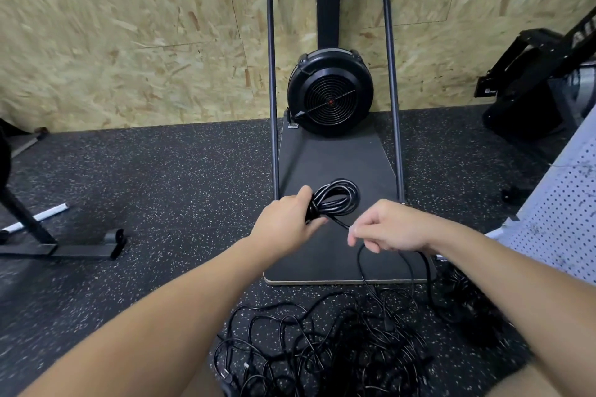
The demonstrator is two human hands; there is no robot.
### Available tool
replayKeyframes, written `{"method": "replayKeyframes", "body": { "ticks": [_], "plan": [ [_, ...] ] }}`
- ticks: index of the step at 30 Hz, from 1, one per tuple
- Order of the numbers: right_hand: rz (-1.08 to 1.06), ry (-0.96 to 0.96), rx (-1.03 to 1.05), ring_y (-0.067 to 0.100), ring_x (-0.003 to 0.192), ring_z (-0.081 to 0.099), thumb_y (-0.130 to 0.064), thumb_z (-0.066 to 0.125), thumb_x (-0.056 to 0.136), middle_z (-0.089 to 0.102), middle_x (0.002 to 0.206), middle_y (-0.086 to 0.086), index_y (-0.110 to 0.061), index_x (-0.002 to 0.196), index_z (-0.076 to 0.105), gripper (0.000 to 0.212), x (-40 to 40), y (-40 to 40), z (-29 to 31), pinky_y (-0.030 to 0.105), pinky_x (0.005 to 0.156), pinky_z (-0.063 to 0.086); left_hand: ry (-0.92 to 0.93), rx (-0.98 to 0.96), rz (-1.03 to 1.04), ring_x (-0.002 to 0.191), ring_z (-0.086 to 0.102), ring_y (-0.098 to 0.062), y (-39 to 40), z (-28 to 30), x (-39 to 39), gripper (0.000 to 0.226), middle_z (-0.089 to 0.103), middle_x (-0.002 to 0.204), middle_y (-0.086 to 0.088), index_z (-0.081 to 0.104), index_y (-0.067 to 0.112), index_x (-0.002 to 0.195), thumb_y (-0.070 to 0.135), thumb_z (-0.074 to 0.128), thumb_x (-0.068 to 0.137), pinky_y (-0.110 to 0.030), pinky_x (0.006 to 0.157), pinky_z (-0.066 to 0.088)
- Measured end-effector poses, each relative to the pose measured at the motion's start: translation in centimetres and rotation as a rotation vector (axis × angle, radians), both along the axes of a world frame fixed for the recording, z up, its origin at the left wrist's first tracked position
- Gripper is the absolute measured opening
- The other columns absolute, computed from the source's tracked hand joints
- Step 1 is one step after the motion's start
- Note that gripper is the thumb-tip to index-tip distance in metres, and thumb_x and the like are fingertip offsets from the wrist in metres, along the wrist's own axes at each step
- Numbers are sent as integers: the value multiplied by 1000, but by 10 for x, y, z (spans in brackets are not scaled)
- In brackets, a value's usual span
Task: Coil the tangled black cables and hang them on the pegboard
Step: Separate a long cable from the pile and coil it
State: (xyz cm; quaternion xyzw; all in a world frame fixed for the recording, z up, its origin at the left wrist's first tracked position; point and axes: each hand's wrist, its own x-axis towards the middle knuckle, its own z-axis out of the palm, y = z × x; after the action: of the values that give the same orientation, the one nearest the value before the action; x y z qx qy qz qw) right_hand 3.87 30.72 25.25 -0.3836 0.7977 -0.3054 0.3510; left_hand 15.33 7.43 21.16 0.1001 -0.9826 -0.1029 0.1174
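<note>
The left hand [287,222] grips a coil of black cable [335,201] at its near-left side, fingers curled round the bundled loops. The right hand [385,227] pinches the loose strand [338,222] running from that coil, fingers curled round it; the strand drops below the hand in a slack loop.

Both hands are above the dark base board [325,164] of an exercise machine. At the far end of that board stands the machine's round black fan housing [330,93], against a chipboard wall [129,26]. On the speckled rubber floor [161,190] just in front of the board's near edge lies the tangle of black cables [322,342]. Right of the board leans a white pegboard [561,219].
</note>
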Motion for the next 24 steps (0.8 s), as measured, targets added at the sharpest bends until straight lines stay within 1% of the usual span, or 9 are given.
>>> {"method": "replayKeyframes", "body": {
  "ticks": [3, 5, 7, 9, 12, 17, 21, 23, 24],
  "plan": [
    [131, 154, 8, 14, 53, 37, -35, 67, 105, 57, 60, -5, -19, 83, 78, 29, 20, -5, 16, 29, 54, 34, -77, -66, 138, 95, 70, -43, -10, -6, -3, 46, 74, 106, -11, 41, 21, 109, 58, 67, 99, -44, 73, 48],
    [177, 233, -84, 14, 55, 36, -35, 70, 103, 49, 57, -3, -23, 73, 71, 33, 27, -9, 25, 35, 58, 33, -105, -131, 111, 94, 72, -42, -11, -5, -4, 53, 75, 103, -10, 43, 22, 107, 68, 65, 95, -43, 73, 48],
    [124, 289, -185, 12, 57, 39, -33, 71, 102, 56, 61, 6, -25, 78, 78, 26, 21, -8, 33, 36, 58, 34, -110, -215, 5, 87, 73, -39, -5, -4, -1, 64, 75, 95, -6, 42, 24, 103, 84, 59, 90, -41, 68, 45],
    [30, 313, -280, 9, 57, 45, -31, 73, 103, 64, 64, 5, -23, 81, 82, 25, 9, -3, 39, 34, 59, 39, -114, -239, -105, 82, 72, -37, 6, -4, 4, 68, 73, 89, -4, 39, 26, 101, 92, 50, 89, -40, 65, 45],
    [-61, 308, -316, 10, 56, 50, -34, 78, 101, 70, 66, 7, -25, 79, 83, 24, -7, 2, 33, 31, 59, 43, -104, -248, -293, 79, 70, -38, 21, -9, 13, 61, 70, 90, -3, 35, 26, 102, 86, 43, 97, -42, 67, 52],
    [-207, 167, -278, 23, 66, 57, -43, 90, 89, 79, 74, 3, -26, 82, 86, 19, -27, 8, 12, 40, 70, 44, 31, -240, -509, 70, 65, -34, 39, -3, 23, 52, 65, 85, 0, 38, 20, 107, 71, 45, 106, -42, 60, 44],
    [-308, 12, -322, 21, 82, 78, -35, 94, 86, 84, 87, 8, -19, 89, 88, 17, -38, 15, 3, 37, 87, 60, 121, -62, -429, 68, 66, -29, 46, 11, 25, 63, 62, 78, 10, 37, 20, 142, 66, 57, 104, -40, 62, 48],
    [-314, -27, -323, 24, 89, 81, -28, 92, 89, 85, 92, 7, -19, 92, 89, 11, -41, 16, -3, 37, 90, 61, 126, -56, -429, 76, 68, -29, 44, 13, 25, 69, 69, 90, 8, 32, 26, 155, 65, 57, 104, -40, 67, 52],
    [-310, -31, -312, 23, 86, 80, -25, 90, 91, 84, 91, 7, -19, 93, 89, 6, -44, 16, -7, 38, 86, 61, 123, -53, -426, 83, 69, -29, 41, 14, 24, 67, 73, 101, 7, 32, 30, 156, 65, 56, 104, -40, 70, 53]
  ]
}}
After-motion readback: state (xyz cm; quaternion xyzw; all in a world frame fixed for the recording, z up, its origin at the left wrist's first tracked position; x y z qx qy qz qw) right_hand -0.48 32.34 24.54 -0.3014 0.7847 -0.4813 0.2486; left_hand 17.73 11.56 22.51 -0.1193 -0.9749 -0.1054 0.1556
